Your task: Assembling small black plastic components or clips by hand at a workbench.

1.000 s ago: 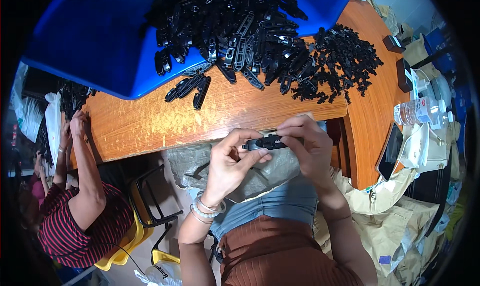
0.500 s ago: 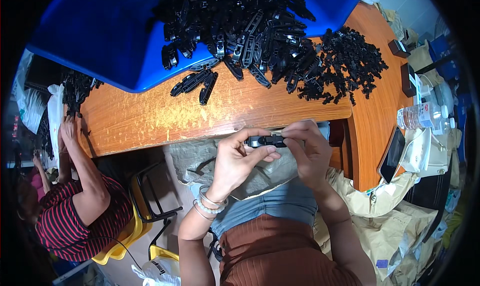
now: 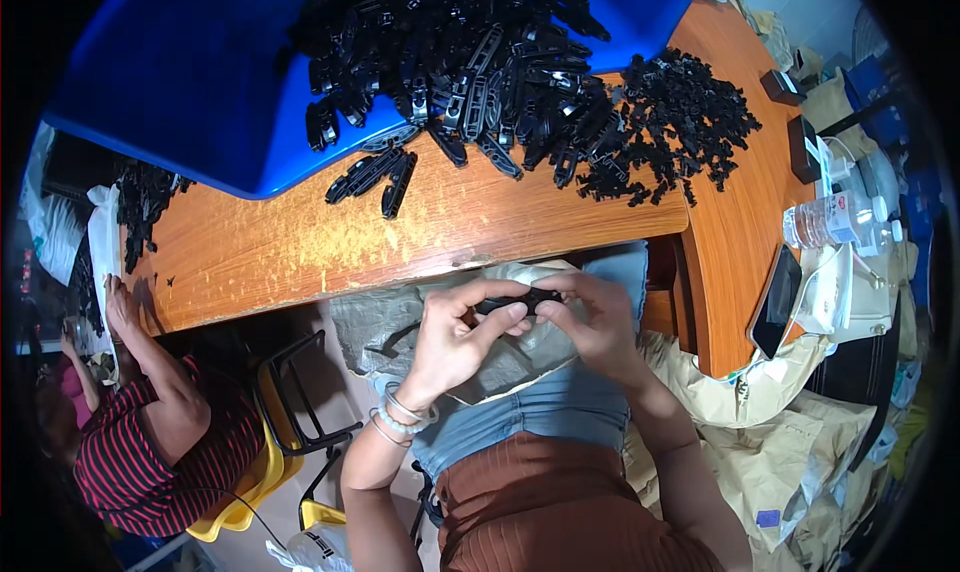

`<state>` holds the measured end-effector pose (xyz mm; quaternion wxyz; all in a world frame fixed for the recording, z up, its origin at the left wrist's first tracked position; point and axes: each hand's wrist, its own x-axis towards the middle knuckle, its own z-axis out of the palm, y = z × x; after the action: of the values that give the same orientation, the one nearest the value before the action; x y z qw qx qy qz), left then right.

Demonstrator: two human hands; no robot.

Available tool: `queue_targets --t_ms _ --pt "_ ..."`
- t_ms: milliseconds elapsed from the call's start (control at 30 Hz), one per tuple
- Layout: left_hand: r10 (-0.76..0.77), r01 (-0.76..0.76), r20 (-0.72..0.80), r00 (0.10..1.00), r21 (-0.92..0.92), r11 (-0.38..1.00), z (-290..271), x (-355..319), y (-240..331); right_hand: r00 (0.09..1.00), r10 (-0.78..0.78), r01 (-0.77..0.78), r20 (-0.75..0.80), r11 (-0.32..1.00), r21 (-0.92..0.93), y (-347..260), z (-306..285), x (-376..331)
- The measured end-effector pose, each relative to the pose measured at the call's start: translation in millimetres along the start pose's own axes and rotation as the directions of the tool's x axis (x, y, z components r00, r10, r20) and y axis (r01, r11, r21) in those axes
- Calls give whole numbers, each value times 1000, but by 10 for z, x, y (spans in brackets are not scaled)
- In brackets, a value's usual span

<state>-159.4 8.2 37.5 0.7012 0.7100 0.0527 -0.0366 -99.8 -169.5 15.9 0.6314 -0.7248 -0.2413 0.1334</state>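
Note:
Above my lap, just off the table's front edge, I hold a small elongated black plastic part (image 3: 505, 301) between both hands. My left hand (image 3: 455, 332) is closed, thumb and fingers pinching one end. At the other end my right hand (image 3: 598, 324) pinches with thumb and forefinger. Much of the part is covered by my fingers, and I cannot make out whether a smaller piece is in the right fingertips. Similar long black plastic parts (image 3: 470, 82) lie heaped at the mouth of a blue bin (image 3: 190, 102), and a few lie loose on the wooden table (image 3: 300, 242).
A pile of small black pieces (image 3: 690, 122) lies right of the heap. Farther right are a plastic bottle (image 3: 825, 220) and a phone (image 3: 776, 302). A grey cloth (image 3: 380, 322) covers my lap. At left, another person in a striped shirt (image 3: 165, 462) reaches toward the table.
Both hands have moved slightly down and closer together, and the part has tilted so its metallic side no longer shows. The view has shifted a little. The other person's arm has lowered.

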Motion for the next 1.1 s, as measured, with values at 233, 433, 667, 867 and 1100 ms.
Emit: queue_targets --t_ms 233,433,667,867,1100 --pt "357 -64 -268 895 714 697 -509 363 -105 914 -389 312 -115 855 -414 291 -429 242" --pt "573 110 -312 758 927 359 -715 659 -261 827 -461 -7 -321 563 -826 445 -581 750" --pt "649 -164 22 761 974 159 -585 563 -371 776 -566 149 -279 594 -790 554 -487 729" --pt "617 -196 -229 753 817 542 -439 538 -314 822 -482 74 -305 620 -781 504 -487 776" --pt "524 -115 -333 784 752 649 -464 581 -397 845 -449 31 -291 583 -812 490 -413 823"
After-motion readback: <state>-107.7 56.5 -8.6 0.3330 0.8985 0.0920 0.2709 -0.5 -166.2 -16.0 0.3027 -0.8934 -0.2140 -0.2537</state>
